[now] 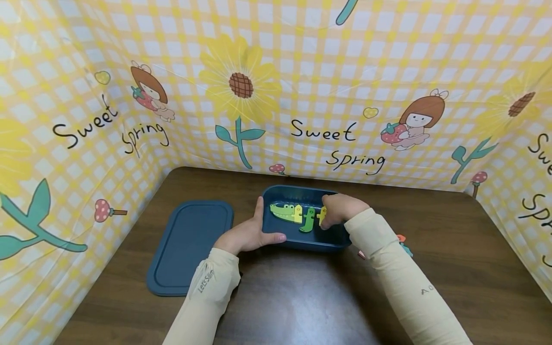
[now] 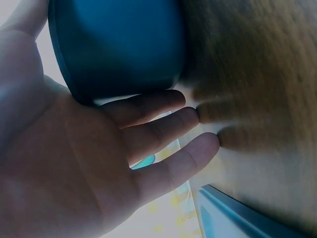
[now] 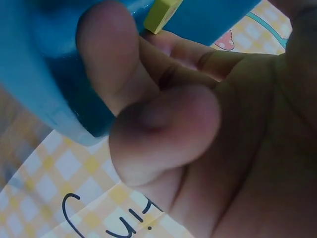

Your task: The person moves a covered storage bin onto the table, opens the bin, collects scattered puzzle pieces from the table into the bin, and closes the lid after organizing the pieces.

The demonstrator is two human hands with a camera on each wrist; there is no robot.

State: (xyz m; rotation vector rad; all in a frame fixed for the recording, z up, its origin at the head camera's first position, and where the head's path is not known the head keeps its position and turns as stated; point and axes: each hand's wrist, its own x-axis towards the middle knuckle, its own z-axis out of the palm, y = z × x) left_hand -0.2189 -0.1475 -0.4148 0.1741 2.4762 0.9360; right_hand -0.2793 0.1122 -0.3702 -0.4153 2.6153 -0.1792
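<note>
In the head view, a dark blue box (image 1: 308, 242) stands before me on the brown table. Inside it lie a flat green-and-yellow crocodile-head piece (image 1: 286, 213) and a green curved piece (image 1: 307, 220), side by side in a row. A small yellow piece (image 1: 322, 215) is at the row's right end. Over the box's right end, my right hand (image 1: 341, 210) grips this piece with curled fingers, which partly hide it. My left hand (image 1: 249, 234) rests against the box's left end with fingers and thumb stretched out. The left wrist view shows straight fingers (image 2: 168, 168) beside the box wall (image 2: 119, 44).
A dark blue lid (image 1: 194, 244) lies flat on the table left of the box. Small orange and teal pieces (image 1: 404, 245) show partly behind my right sleeve. A yellow checked cloth (image 1: 310, 86) with flowers and lettering stands round the table's back and sides.
</note>
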